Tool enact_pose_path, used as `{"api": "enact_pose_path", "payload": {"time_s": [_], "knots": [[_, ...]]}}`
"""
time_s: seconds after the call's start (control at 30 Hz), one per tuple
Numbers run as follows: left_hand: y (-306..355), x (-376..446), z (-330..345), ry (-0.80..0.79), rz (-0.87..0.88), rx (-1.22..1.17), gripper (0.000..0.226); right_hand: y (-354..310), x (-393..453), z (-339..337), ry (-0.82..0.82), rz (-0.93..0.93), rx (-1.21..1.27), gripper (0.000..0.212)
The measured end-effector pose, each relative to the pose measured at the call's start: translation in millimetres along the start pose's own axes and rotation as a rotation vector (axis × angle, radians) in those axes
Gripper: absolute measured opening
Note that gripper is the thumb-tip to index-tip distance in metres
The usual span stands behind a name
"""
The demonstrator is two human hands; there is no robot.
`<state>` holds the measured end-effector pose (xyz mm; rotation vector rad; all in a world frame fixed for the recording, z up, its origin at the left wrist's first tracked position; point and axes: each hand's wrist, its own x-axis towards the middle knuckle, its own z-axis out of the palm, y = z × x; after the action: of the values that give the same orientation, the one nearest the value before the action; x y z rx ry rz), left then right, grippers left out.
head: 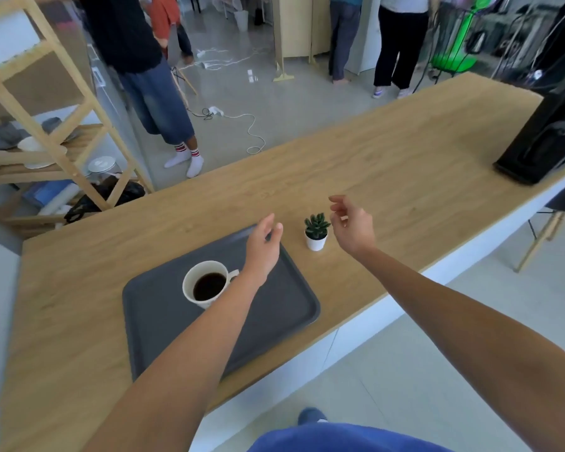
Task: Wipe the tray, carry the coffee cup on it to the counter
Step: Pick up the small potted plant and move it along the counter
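With both hands empty, left hand [264, 246] and right hand [353, 225] fingers loosely spread above the tabletop [388, 164], the tray [284, 308] seemingly sits delivered, so keep clear of the full cup [206, 283].

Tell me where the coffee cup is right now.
In the head view, the coffee cup stands on the grey tray on the wooden counter, left of the small potted plant, with the left forearm crossing just beside it.

Potted succulent [316, 231], black appliance [542, 138]
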<state>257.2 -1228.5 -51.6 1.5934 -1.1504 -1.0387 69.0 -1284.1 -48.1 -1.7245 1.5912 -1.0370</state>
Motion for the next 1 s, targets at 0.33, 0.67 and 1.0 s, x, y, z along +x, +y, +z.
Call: {"api": "enact_pose_path", "payload": {"time_s": [0.33,0.67,1.0], "knots": [[-20.8,27.5,53.5,-0.082,-0.429,-0.241,0.041,59.1,-5.8,7.1,-0.232,0.352,0.055,0.041],[-20.8,32.5,63.5,-0.193,-0.406,-0.321,0.038,86.9,13.5,29.8,-0.317,0.388,0.25,0.038],[14.3,62.4,16.5,-0.118,-0.29,-0.439,0.04,8.4,64.7,39.1,-0.463,0.278,0.402,0.04]]}}
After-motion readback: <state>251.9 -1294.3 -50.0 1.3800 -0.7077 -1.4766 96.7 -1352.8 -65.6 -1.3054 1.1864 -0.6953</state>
